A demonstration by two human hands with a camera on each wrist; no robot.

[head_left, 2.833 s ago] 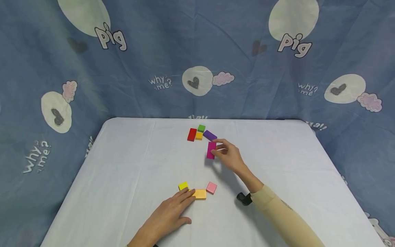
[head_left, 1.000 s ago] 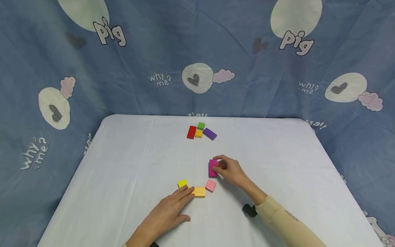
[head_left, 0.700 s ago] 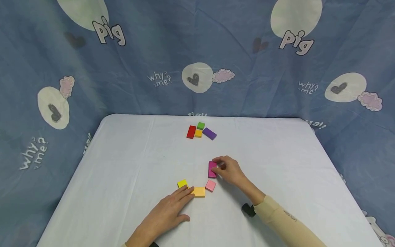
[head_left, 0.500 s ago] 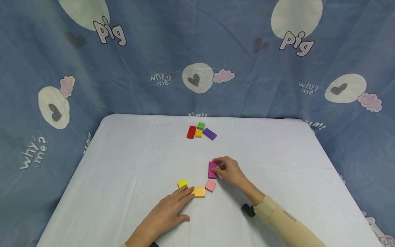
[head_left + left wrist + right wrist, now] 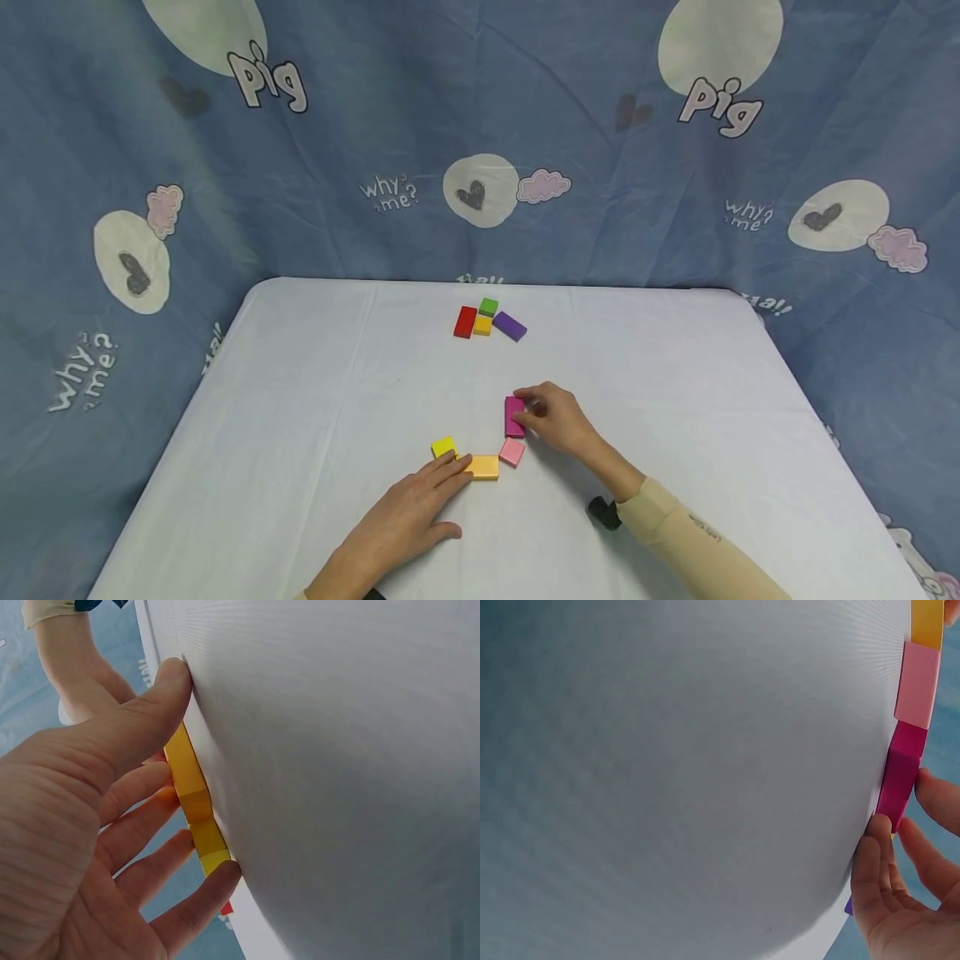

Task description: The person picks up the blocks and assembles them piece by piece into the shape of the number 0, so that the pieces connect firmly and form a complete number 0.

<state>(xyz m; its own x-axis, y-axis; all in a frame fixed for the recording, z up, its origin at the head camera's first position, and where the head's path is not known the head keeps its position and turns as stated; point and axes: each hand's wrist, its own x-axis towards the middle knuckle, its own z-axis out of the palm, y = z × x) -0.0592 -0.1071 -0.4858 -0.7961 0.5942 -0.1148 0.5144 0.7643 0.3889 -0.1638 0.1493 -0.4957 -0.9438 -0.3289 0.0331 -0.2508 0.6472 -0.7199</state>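
My right hand (image 5: 557, 421) pinches a magenta rectangular block (image 5: 513, 417) between thumb and fingers, on the white table. The near end of that block meets a pink square block (image 5: 512, 452); in the right wrist view the magenta block (image 5: 901, 776) and pink block (image 5: 917, 684) appear in line, end to end. With fingers extended, my left hand (image 5: 405, 510) rests on the light orange rectangular block (image 5: 486, 467), hiding its left part. A yellow square block (image 5: 442, 447) lies at those fingertips, seen also beyond the orange block (image 5: 189, 776) in the left wrist view.
Farther back on the white tabletop (image 5: 660, 358) lies a cluster: a red block (image 5: 465, 322), a small yellow-orange block (image 5: 482, 326), a green block (image 5: 488, 307) and a purple block (image 5: 510, 326). A blue printed curtain (image 5: 480, 92) hangs behind. A black object (image 5: 603, 512) sits at my right wrist.
My right hand has brought the magenta block from beside the purple block toward me, then slid it slightly nearer, up to the pink block. The left hand stays on the orange block.
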